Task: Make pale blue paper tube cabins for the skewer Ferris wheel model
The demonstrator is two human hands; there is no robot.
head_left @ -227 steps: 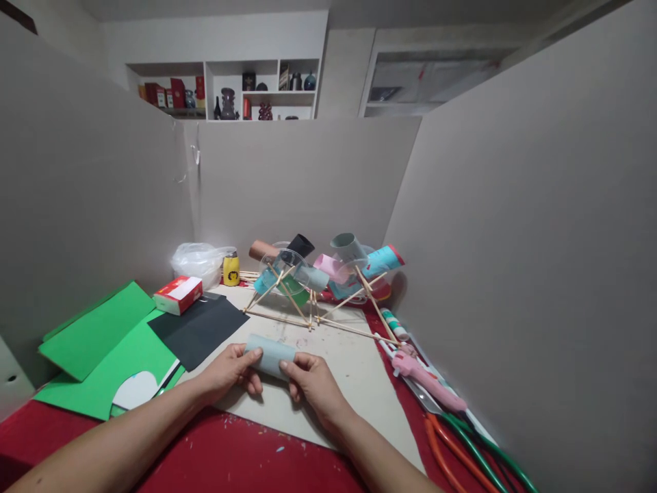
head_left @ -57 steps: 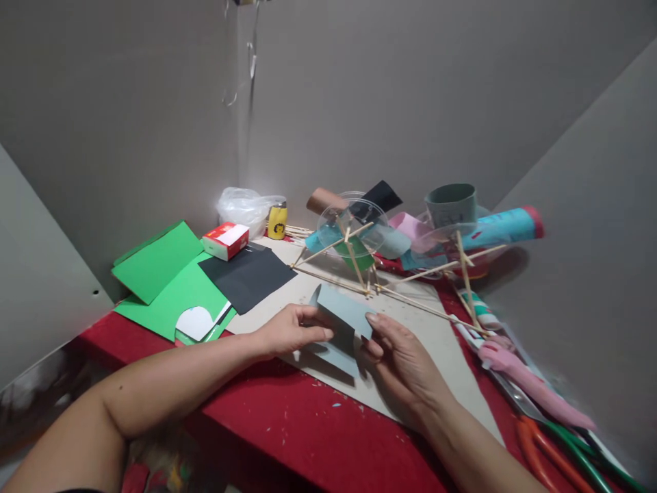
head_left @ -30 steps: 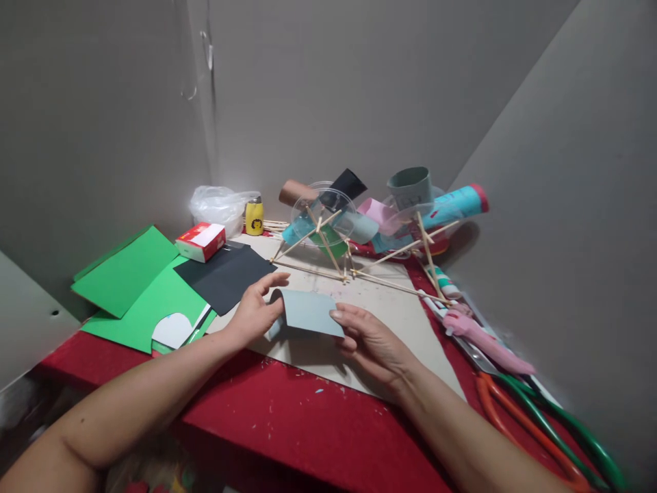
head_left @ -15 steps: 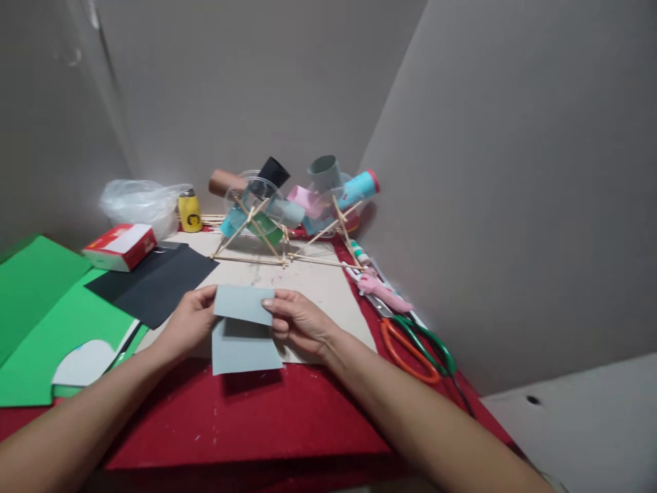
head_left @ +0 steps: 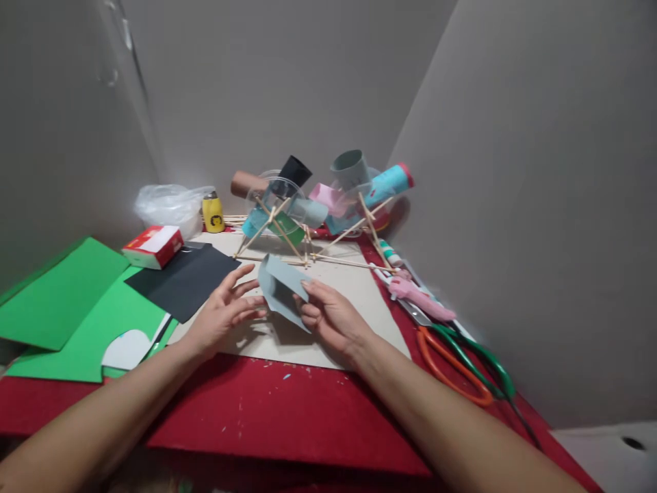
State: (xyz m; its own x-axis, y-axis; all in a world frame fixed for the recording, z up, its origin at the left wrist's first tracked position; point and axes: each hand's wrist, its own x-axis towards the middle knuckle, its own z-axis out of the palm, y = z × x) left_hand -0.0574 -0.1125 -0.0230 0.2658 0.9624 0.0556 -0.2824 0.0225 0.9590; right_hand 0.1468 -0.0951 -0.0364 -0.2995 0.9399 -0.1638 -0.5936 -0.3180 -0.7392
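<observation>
Moved since last frame: left hand has loosed the pale blue-grey curled paper sheet, now tilted.
Near edge: red tabletop, six o'clock.
Right hand: four o'clock, pinching paper.
Left hand: eight o'clock, fingers spread; touch unclear.
Step, judged: shaping curl; wants both hands on edges.
Paper: over flat beige board; room stops at wooden stick frame, twelve o'clock.

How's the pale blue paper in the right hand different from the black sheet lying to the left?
The pale blue paper is bent over on itself; the black sheet lies flat. The pale blue paper is held up in the right hand, while no hand holds the black sheet. Both are thin with straight edges.
</observation>
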